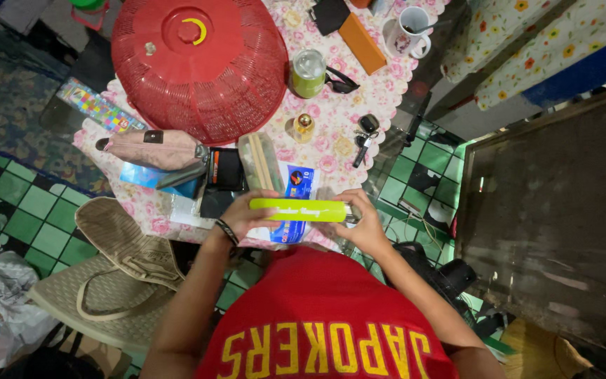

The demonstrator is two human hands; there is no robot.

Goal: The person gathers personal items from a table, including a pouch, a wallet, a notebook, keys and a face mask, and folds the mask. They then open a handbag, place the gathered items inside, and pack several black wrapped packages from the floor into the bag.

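A long, flat, lime-green case (301, 209) of smooth glossy plastic is held level just above the near edge of the surface (331, 133), which is covered by a pink floral cloth with a scalloped border. The left hand (245, 216) supports one end, its fingers (264, 195) curled over the top edge and thumb beneath, pinching the case. The right hand (362, 219) grips the other end, fingers (353, 199) bent tight around a small dark metal-looking piece there; what that piece is cannot be told. A dark braided band circles the left wrist.

Directly beneath the case lies a flat blue-and-white packet (296, 189), beside a clear plastic sleeve of pale wooden sticks (259, 163). To the left sit a black wallet-like pouch (224, 168) and a soft pink fabric pouch (152, 149) with a dark tab. Behind them rises a large round red dome cover (198, 63) of open plastic mesh. Farther back stand a green cylindrical jar (308, 74) with a clear lid, dark sunglasses (341, 82), a small golden round-topped bottle (304, 126), a bunch of keys (365, 137), an orange flat case (362, 43) and a white mug (408, 31). A woven beige bag (117, 260) rests on a chair at left, above green-and-black checked floor tiles (19, 210).
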